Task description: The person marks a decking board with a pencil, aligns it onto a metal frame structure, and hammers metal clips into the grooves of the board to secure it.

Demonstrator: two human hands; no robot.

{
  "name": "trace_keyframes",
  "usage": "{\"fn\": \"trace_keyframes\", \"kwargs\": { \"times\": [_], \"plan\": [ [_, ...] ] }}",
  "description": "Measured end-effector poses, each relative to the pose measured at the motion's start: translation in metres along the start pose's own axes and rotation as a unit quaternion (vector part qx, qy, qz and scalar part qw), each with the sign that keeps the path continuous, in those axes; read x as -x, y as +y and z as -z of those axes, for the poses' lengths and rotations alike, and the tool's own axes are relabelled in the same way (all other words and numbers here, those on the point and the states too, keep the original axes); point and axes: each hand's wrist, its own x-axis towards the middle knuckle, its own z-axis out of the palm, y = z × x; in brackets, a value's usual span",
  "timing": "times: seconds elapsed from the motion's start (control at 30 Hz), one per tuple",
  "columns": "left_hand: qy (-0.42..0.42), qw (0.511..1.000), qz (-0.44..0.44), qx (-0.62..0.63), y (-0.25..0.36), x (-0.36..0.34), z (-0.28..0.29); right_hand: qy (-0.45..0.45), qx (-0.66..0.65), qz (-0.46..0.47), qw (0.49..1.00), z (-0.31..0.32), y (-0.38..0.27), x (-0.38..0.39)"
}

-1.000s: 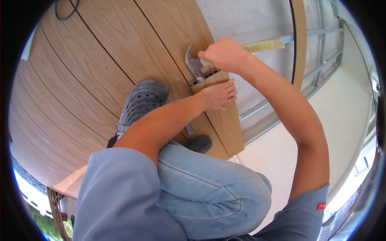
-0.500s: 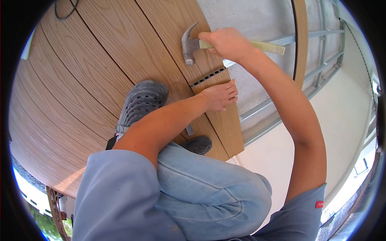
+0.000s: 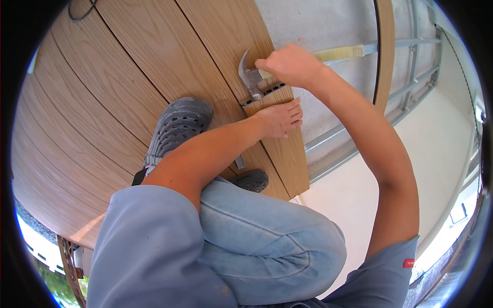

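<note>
My right hand (image 3: 289, 65) grips a claw hammer (image 3: 250, 78) by its pale yellow handle, with the head down at the cut end of a wood-grain board (image 3: 287, 156), where a row of dark holes shows in the board's hollow edge. Just below the hammer, my left hand (image 3: 280, 118) lies on that board with its fingers apart, curving toward the right edge. The hammer's striking face is close against the end of the board; whether it touches is hard to tell.
Laid planks (image 3: 102, 102) cover the left. My grey clogs (image 3: 179, 128) rest on them. At the right are metal battens (image 3: 413, 61) over grey concrete, a separate long plank (image 3: 382, 66) and a pale floor (image 3: 436, 138). A dark cable loop (image 3: 82, 15) lies at the top left.
The hammer rose from the board's end half a second ago and is now down at that end again, with my right hand. My left hand has stayed in about the same place.
</note>
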Motion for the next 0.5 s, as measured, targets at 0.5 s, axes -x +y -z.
{"fn": "trace_keyframes", "kwargs": {
  "times": [0.5],
  "plan": [
    [0.023, 1.0, 0.009, -0.017, 0.003, 0.001, -0.001, 0.079, -0.099, -0.116, 0.985, -0.004, 0.012, 0.021]
  ]
}}
